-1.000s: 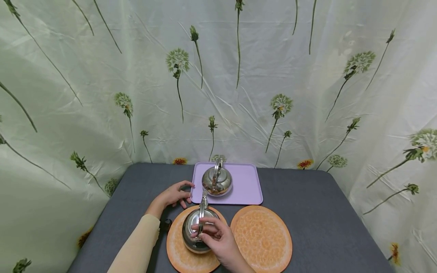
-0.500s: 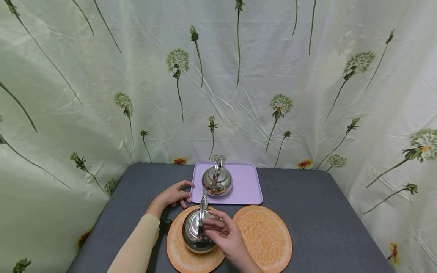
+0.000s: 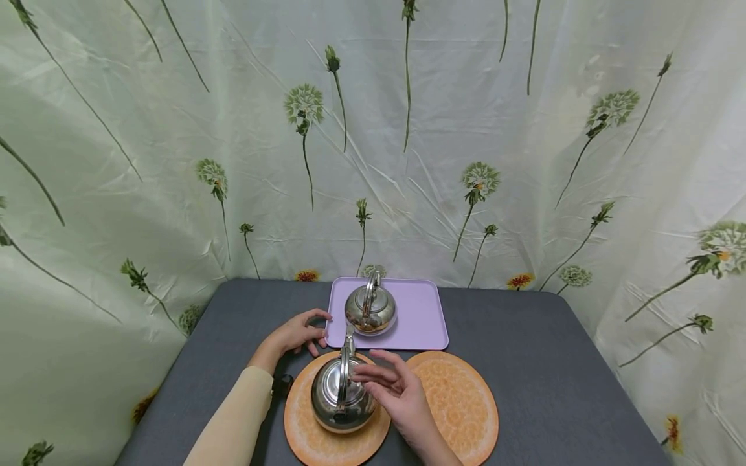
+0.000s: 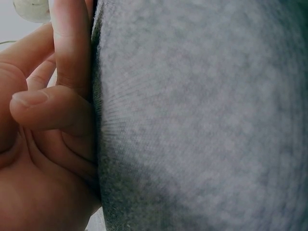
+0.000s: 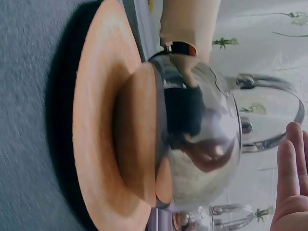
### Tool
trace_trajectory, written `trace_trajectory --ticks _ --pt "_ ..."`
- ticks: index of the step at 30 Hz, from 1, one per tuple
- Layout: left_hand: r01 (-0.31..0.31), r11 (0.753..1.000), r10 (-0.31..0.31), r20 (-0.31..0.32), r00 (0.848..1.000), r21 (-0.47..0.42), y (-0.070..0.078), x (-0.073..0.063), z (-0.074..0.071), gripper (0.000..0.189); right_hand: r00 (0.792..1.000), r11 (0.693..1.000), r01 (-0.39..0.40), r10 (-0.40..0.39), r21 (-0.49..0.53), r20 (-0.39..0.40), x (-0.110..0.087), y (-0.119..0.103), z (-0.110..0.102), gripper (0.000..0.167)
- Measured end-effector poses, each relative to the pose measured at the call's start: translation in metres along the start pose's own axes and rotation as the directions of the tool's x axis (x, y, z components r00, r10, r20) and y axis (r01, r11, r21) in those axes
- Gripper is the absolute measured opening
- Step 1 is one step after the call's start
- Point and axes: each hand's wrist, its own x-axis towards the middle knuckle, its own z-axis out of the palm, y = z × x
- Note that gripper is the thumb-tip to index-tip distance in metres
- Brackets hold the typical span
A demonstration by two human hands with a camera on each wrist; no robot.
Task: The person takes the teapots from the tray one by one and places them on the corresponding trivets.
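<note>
A shiny steel kettle (image 3: pixel 331 406) stands upright on the left round orange mat (image 3: pixel 300 421), its arched handle raised. My right hand (image 3: pixel 401 392) hovers just right of that handle, fingers loosely extended and holding nothing. In the right wrist view the kettle (image 5: pixel 202 130) appears sideways, with the hand (image 5: pixel 292 192) near its handle. Behind, a second steel kettle (image 3: pixel 379 317) sits on the left part of a lilac tray (image 3: pixel 419 317). My left hand (image 3: pixel 296 332) rests on the table by the tray's left edge, fingertips at the rim, relaxed and holding nothing.
A second round orange mat (image 3: pixel 463 408), partly covered by my right hand, lies to the right of the first. Everything stands on a dark grey cloth-covered table (image 3: pixel 542 369). A pale curtain (image 3: pixel 419 181) printed with dandelions hangs behind and at both sides.
My right hand has let go of the near kettle's handle and drawn off to the right, its fingers loosening. Both kettles, the tray and my left hand have stayed in place.
</note>
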Motion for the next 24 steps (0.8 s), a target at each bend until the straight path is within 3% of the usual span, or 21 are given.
trace_trajectory --ticks 9,17,24 --pt "0.006 1.000 -0.006 -0.013 1.000 -0.006 -0.001 0.000 0.000 0.042 0.998 0.998 -0.021 0.017 -0.055 -0.068 0.006 -0.007 -0.014 0.048" --pt "0.012 1.000 -0.013 -0.015 1.000 -0.009 0.001 -0.001 0.002 0.041 0.992 0.988 0.059 -0.074 -0.142 -0.102 0.011 -0.010 -0.024 0.047" --pt "0.010 1.000 -0.011 -0.010 1.000 -0.013 0.000 -0.001 0.001 0.041 0.989 0.986 0.059 -0.080 -0.156 -0.127 0.018 -0.012 -0.032 0.045"
